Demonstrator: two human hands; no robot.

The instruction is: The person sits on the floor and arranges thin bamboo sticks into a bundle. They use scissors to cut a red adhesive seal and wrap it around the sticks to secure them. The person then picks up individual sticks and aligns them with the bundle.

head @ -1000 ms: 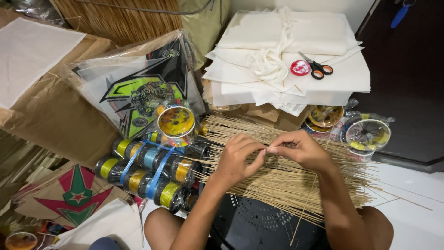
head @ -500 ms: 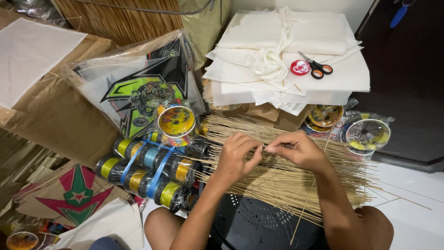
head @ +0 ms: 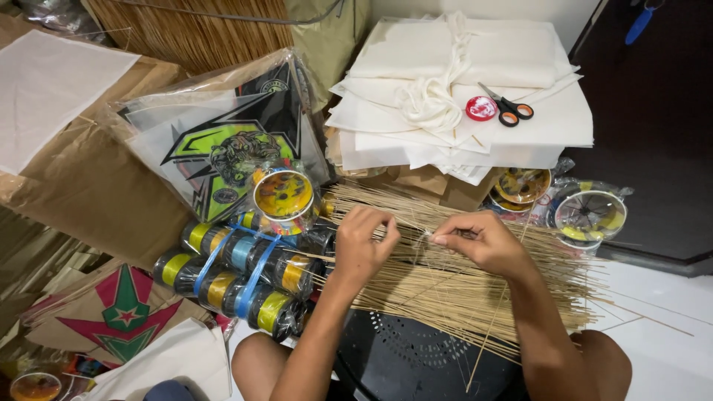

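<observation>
Centre frame, both hands meet over the sticks. The right hand point(head: 486, 241) has its grip pinched on what looks like a fine thread or single stick, thumb against forefinger; the left hand point(head: 362, 245) is curled shut, fingertips closed on the same spot. Best to keep that pinch tight and level, I'd judge, so nothing slips. Beneath them the bundle of thin bamboo sticks point(head: 460, 289) fans right. Left of centre lie taped thread spools point(head: 238, 278); upper right, orange-handled scissors point(head: 507, 108) on folded paper point(head: 460, 59).
</observation>
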